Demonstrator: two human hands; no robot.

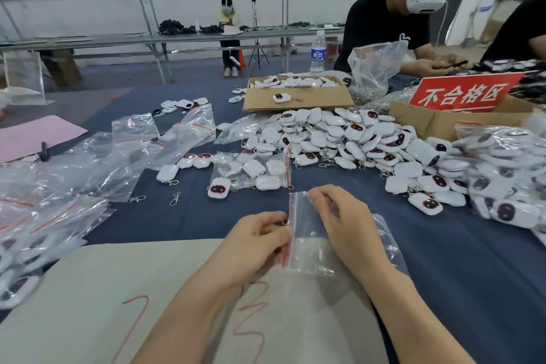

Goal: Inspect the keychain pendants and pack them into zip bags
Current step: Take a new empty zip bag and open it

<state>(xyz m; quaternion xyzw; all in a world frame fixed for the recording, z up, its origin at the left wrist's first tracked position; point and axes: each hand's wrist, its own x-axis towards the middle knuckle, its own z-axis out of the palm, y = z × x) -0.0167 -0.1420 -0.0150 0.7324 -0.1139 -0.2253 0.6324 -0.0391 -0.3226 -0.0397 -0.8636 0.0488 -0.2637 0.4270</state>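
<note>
Zip bag (310,248) pinched both sides: left hand (260,235) on its red-strip edge, right hand (342,216) up top; pendant pile (354,139) at 1 o'clock.

We hold a clear zip bag (308,230), red seal strip at its left edge. Beyond it lies a filled bag (254,170) of pendants, then a heap of white, dark-faced keychain pendants (339,133).
</note>
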